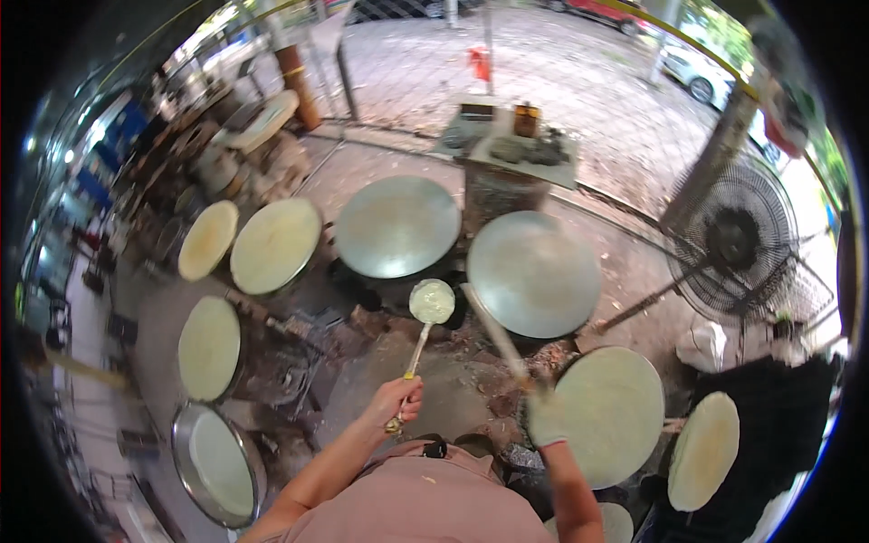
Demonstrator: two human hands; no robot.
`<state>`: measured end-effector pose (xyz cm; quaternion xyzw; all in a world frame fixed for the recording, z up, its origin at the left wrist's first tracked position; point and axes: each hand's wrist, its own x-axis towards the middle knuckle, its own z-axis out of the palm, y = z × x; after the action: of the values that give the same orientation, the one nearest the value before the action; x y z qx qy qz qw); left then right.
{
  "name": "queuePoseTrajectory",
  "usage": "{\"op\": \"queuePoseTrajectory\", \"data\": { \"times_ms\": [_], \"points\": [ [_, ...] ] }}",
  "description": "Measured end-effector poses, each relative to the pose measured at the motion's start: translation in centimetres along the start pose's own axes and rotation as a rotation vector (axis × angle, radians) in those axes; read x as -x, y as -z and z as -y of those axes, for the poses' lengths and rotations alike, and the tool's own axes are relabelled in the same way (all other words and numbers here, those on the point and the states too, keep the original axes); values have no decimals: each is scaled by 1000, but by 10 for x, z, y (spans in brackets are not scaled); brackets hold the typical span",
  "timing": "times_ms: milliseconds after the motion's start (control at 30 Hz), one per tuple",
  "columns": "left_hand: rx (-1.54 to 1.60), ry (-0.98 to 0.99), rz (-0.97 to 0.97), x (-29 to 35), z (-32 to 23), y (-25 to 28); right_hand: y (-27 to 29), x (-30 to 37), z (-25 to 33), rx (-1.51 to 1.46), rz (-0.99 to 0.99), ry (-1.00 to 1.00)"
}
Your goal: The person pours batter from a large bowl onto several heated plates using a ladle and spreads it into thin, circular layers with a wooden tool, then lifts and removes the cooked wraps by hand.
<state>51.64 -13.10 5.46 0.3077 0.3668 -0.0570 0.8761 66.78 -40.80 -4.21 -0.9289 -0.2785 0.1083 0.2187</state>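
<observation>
My left hand (396, 404) is closed round the handle of a ladle (432, 301), whose bowl is full of pale, thick batter. The ladle hangs just in front of two round metal griddles, the left griddle (397, 226) and the right griddle (534, 274), both with bare grey surfaces. In a light glove, my right hand (546, 421) grips a flat wooden stick (493, 330); hand and stick are smeared by motion. The stick's far end is by the left edge of the right griddle. Beside my right hand lies a large round, pale sheet of batter (615, 412).
A steel basin (256, 493) of pale batter stands lower left. Several pale rounds, including one flatbread (276, 246), sit along the left; another flatbread (704, 451) is far right. A large fan (731, 237) stands right. Behind the griddles is a cluttered stand (507, 185).
</observation>
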Motion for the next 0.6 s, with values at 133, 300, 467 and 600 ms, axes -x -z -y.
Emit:
{"op": "queuePoseTrajectory", "data": {
  "times_ms": [133,300,467,600],
  "points": [
    [28,-63,-52,26,4,99,-39,-25,217,-446,314,172],
    [62,-144,-314,62,11,190,-90,-23,332,-462,682,631],
    [351,-213,-474,98,6,252,-179,-100,333,-743,1059,80],
    [532,-241,-606,120,8,288,-273,-218,296,-844,597,-255]
  ]
}}
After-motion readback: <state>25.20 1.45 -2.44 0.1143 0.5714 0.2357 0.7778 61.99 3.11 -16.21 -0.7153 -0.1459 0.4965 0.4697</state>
